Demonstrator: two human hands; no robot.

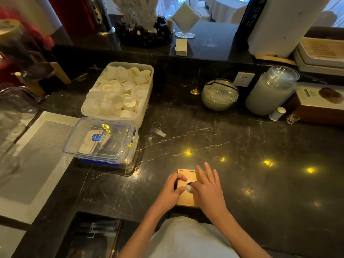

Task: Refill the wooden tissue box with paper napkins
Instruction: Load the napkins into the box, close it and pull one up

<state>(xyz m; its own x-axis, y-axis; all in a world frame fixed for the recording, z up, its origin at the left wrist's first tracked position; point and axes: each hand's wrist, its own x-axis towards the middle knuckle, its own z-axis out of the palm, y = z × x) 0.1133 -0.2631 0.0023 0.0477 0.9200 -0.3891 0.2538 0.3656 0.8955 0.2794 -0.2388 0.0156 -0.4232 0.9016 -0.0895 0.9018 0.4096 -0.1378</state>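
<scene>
A small wooden tissue box [187,197] lies on the dark marble counter [242,146] near its front edge. My left hand [172,190] grips the box's left side, thumb and forefinger curled over the top. My right hand [207,187] rests flat on the lid with fingers spread, covering the right half. A bit of white napkin [188,187] shows at the dark opening in the lid, between my thumbs. A stack of folded napkins [181,47] sits on the raised ledge far behind, below a napkin [185,16] standing in a glass holder.
A clear lidded container [101,141] with packets stands left of the box, and behind it an open tub [119,90] of white plastic cups. A glass bowl [219,94], a tall lidded jar [271,92] and a wooden box [318,107] line the back right. Placemat [31,161] at left.
</scene>
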